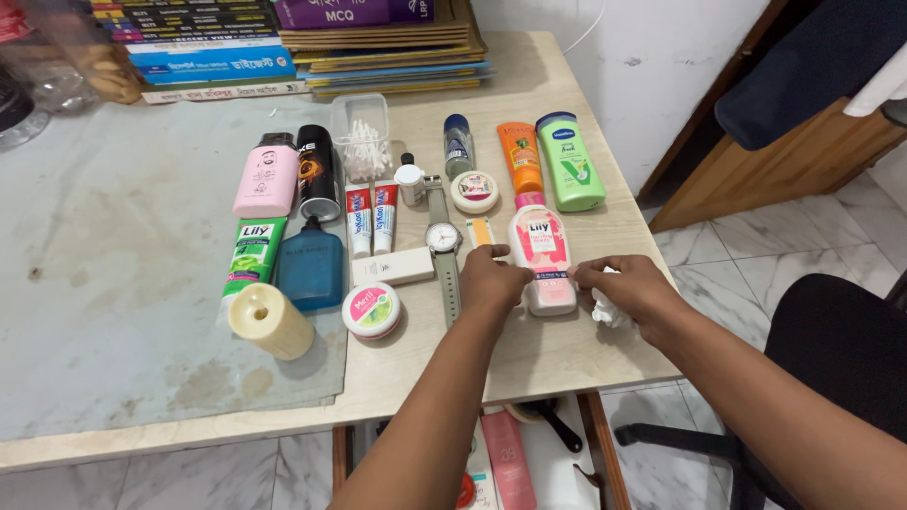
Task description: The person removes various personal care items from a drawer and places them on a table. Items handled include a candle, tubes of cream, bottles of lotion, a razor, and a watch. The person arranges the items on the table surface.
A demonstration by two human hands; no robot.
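Mid-wipe: left hand (491, 280) pinching white-and-pink lotion bottle (541, 253) at six o'clock of orange tube (520, 156), right hand (628, 288) clutching crumpled white tissue (607, 310); other toiletries untouched.

Two toothpaste tubes (370, 218), two round cream jars (371, 311), one wristwatch (442, 238), one cotton-swab box (361, 137).

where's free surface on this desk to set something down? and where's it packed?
Free: the grey mat left of the green tube and cream cylinder; the table strip along the near edge, below both hands. Packed: the middle, from pink bottle to green lotion bottle. Left hand and right hand touch the white-pink bottle.
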